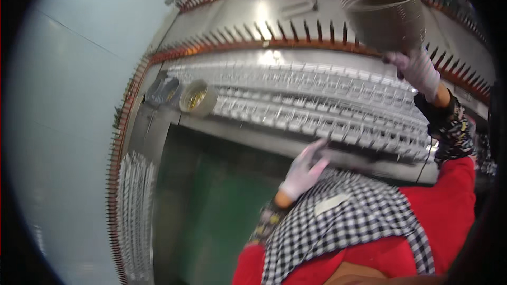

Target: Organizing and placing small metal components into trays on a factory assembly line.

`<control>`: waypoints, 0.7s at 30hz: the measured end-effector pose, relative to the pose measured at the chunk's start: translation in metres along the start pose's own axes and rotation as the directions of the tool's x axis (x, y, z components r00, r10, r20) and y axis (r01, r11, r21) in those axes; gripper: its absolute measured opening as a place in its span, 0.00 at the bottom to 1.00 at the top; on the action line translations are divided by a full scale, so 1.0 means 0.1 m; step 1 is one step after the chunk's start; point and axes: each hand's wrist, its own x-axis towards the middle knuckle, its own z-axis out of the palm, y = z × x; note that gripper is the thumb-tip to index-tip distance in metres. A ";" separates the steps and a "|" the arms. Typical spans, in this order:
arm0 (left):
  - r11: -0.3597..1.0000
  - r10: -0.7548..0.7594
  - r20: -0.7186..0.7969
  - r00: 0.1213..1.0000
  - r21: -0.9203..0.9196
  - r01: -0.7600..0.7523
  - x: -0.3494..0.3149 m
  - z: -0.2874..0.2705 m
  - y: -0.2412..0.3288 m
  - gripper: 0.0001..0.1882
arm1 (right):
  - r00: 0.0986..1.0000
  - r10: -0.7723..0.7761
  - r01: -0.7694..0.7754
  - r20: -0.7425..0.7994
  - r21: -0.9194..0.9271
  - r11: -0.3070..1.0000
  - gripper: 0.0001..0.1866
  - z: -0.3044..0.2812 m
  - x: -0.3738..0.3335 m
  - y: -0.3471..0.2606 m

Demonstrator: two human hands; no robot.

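My right hand, in a pale glove, is raised at the upper right. It grips a grey-brown plastic tub low on its side, with the thumb apart from the other fingers. What lies inside the tub cannot be made out. My left hand, also gloved and slightly blurred, hovers by the bench's front edge with fingers stretched and thumb apart. Rows of white, ladder-like slotted parts lie along the bench just beyond it.
A smaller pale round tub holding yellowish pieces stands at the rows' left end, beside a dark grey container. An orange-brown rail with upright dark pegs curves behind and down the left. More white parts lie at lower left.
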 end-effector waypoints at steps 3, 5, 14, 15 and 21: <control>0.995 0.094 0.054 0.994 -0.032 -0.092 0.55 0.30 -0.08 0.25 | 0.889 -0.300 0.230 0.346 0.231 0.946 0.16 0.28 -0.28 0.10; 0.911 0.398 0.117 0.910 -0.167 -0.377 0.77 0.55 -0.49 0.22 | 0.680 -0.245 0.420 0.691 -0.093 0.903 0.15 0.40 -0.25 0.09; 0.900 0.405 0.199 0.893 -0.259 -0.350 -0.06 -0.42 -0.94 0.25 | 0.783 -0.039 0.474 0.621 -0.554 0.684 0.15 2.12 -1.23 -0.43; 0.861 0.503 -0.001 0.864 -0.088 -0.501 0.02 -0.50 -0.96 0.22 | 0.821 0.038 0.380 0.569 -0.595 0.708 0.16 2.13 -1.19 -0.64; 0.854 -0.058 -0.327 0.943 -0.506 -0.123 0.71 -1.57 -1.20 0.19 | 0.933 -0.160 0.283 0.323 -0.379 0.881 0.24 1.94 -1.41 -0.56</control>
